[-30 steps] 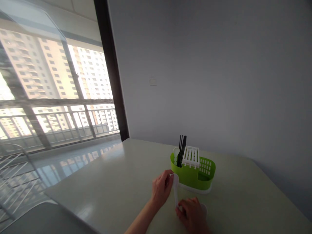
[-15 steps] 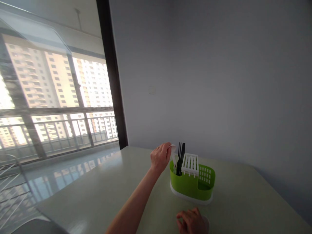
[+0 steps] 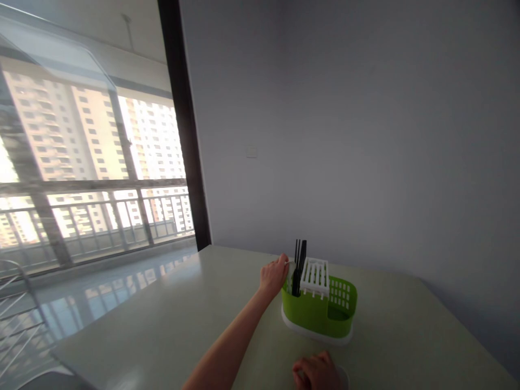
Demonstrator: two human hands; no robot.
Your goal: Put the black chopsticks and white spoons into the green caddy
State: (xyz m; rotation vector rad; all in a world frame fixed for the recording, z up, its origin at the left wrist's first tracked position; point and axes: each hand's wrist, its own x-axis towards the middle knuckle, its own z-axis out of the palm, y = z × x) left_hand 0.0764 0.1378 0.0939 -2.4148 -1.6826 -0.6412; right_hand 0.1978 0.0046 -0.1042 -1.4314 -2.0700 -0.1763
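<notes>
A green utensil caddy (image 3: pixel 311 319) on a white base stands on the table, with a white slotted rack (image 3: pixel 315 276) across its middle. Black chopsticks and other dark utensils (image 3: pixel 299 271) stand upright in its left compartment. At that end, my left hand (image 3: pixel 273 275) is closed on a thin white utensil (image 3: pixel 290 262), spoon-like in shape, low over the caddy's rim. My right hand (image 3: pixel 317 372) rests in front of the caddy with curled fingers. A pale rounded thing (image 3: pixel 343 376) shows beside it, mostly hidden; what the fingers hold is not visible.
The pale table (image 3: pixel 170 319) reaches back to a grey wall (image 3: pixel 345 135) with a switch plate (image 3: pixel 252 151). On the left are a glass window and railing (image 3: pixel 122 211), a metal rack (image 3: pixel 28 309) and a chair edge (image 3: pixel 49 379).
My left hand has come down and slightly right, bringing the white utensil lower at the caddy's left end. My right hand stays nearly in place, and the whole view has shifted slightly.
</notes>
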